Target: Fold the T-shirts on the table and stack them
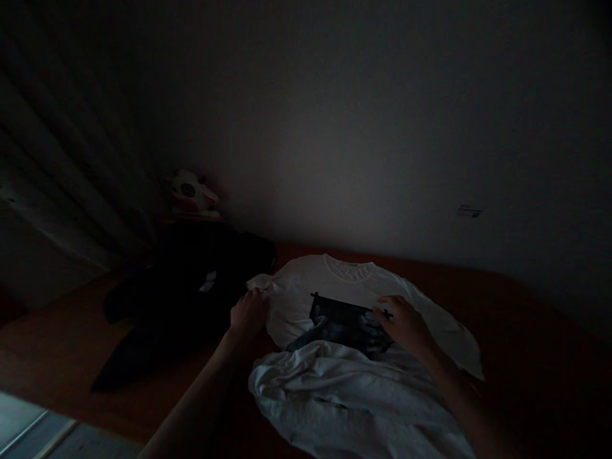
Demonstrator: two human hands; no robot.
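A white T-shirt with a dark printed picture lies spread on the brown tabletop, its neckline toward the wall. Its lower part is bunched in folds nearest me. My left hand is closed on the shirt's left sleeve edge. Over the right side of the print is my right hand, fingers apart and slightly bent; whether it touches the cloth is hard to see in the dim light.
To the left lies a heap of black clothing on the tabletop. Behind it sits a white and red object, too dark to name. A curtain hangs at the left. The wall bears a small label.
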